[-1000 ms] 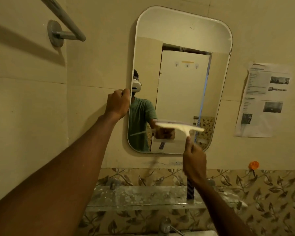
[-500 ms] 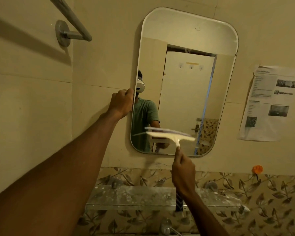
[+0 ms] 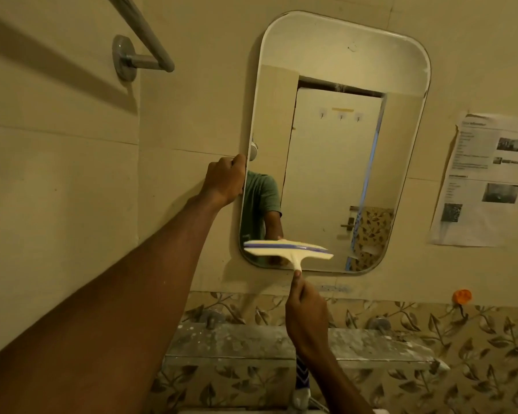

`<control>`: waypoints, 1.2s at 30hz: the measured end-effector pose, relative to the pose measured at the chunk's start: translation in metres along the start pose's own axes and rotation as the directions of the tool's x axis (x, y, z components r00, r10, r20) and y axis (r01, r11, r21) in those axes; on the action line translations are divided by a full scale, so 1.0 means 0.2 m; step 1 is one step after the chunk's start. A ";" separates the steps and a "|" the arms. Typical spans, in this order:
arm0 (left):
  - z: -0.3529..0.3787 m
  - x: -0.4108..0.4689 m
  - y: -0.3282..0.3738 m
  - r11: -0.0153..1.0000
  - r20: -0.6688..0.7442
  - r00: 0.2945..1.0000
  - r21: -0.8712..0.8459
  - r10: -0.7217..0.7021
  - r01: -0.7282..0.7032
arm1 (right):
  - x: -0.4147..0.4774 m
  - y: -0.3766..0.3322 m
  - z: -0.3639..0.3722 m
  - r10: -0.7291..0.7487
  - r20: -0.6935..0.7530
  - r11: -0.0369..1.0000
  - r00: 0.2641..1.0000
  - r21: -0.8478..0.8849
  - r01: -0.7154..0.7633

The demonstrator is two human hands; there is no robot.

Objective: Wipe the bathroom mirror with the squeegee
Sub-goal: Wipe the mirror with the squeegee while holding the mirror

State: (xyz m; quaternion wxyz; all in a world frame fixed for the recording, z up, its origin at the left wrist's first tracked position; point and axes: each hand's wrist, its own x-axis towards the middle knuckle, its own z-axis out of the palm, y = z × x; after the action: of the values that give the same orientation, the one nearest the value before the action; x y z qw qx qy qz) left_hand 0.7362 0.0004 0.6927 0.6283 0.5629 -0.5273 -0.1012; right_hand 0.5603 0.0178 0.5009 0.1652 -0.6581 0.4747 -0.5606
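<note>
While clamping the mirror (image 3: pixel 335 55) by its left rim with the left hand (image 3: pixel 225 182), grip curled round the edge about halfway up, holding the squeegee (image 3: pixel 287 251) up in the right hand (image 3: pixel 307 316). Fisted round the handle down there, right grip closed tight, thumb laid up the stem just under the cream head. Sitting low on the glass: cream head with a blue strip, spanning the lower-left corner, slightly tilted, right end lower, just above the bottom rim. Hard to tell whether pressed flat to the glass or just off it. Striped handle end poking out below the wrist. Reflected: green shirt (image 3: pixel 259 198), white door (image 3: pixel 326 174). Upper left, a metal towel bar (image 3: pixel 144 34). On the right wall, a printed sheet (image 3: pixel 485 180) and an orange hook (image 3: pixel 462 296) below it. Under the mirror, a speckled glass shelf (image 3: pixel 251 342) against leaf-patterned tiles (image 3: pixel 491 339).
</note>
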 end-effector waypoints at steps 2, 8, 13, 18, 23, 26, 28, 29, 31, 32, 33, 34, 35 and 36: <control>0.00 -0.01 0.01 1.000 0.012 1.000 -0.017 0.000 0.000 | 0.07 -0.09 -0.03 -0.052 -0.024 0.997 0.998 0.064 0.054; 0.01 0.03 -0.03 0.995 0.031 0.999 -0.098 -0.031 0.034 | 0.21 -0.19 0.01 -0.146 0.003 0.989 0.989 -0.015 0.146; 0.00 0.04 -0.03 0.998 0.042 0.999 -0.068 -0.006 0.009 | -0.01 0.07 0.07 -0.076 0.060 0.989 0.995 -0.121 0.083; 0.02 0.00 -0.08 1.000 -0.024 1.000 0.017 0.019 -0.019 | 0.07 0.09 -0.12 -0.046 0.023 0.999 0.999 0.011 0.046; 0.07 -0.04 -0.15 0.997 -0.071 0.996 0.046 0.062 -0.058 | 0.44 0.06 -0.38 0.009 -0.201 0.996 0.980 0.090 0.009; 0.08 -0.04 -0.15 0.995 -0.090 0.992 0.056 0.089 -0.084 | 0.45 0.14 -0.36 0.032 -0.214 0.996 0.976 0.091 -0.013; 0.08 -0.04 -0.16 0.993 -0.103 0.989 0.066 0.104 -0.098 | 0.34 0.22 -0.30 0.073 -0.204 0.994 0.976 0.090 -0.056; 0.09 -0.04 -0.17 0.992 -0.108 0.988 0.072 0.107 -0.100 | 0.27 0.25 -0.28 0.098 -0.188 0.993 0.977 0.085 -0.083; 0.09 -0.04 -0.17 0.993 -0.115 0.988 0.078 0.100 -0.091 | 0.19 0.29 -0.28 0.116 -0.143 0.992 0.983 0.063 -0.107; 0.09 -0.04 -0.17 0.993 -0.117 0.989 0.081 0.094 -0.084 | 0.18 0.30 -0.30 0.113 -0.122 0.993 0.986 0.053 -0.107; 0.09 -0.03 -0.17 0.993 -0.117 0.989 0.084 0.089 -0.080 | 0.20 0.29 -0.33 0.108 -0.108 0.994 0.988 0.042 -0.104; 0.09 -0.04 -0.16 0.994 -0.115 0.990 0.085 0.083 -0.074 | 0.23 0.27 -0.37 0.091 -0.104 0.995 0.990 0.040 -0.088; 0.09 -0.04 -0.16 0.994 -0.114 0.990 0.083 0.080 -0.071 | 0.28 0.24 -0.41 0.066 -0.112 0.997 0.991 0.046 -0.061; 0.09 -0.04 -0.16 0.994 -0.114 0.991 0.084 0.077 -0.067 | 0.35 0.20 -0.45 0.045 -0.135 0.998 0.990 0.060 -0.037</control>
State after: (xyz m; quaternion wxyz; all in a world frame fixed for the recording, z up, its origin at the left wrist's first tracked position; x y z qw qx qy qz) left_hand 0.7341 -0.0157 0.6586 0.6383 0.5732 -0.5133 -0.0242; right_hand 0.4568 -0.0297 0.5395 0.1625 -0.6032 0.4821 -0.6142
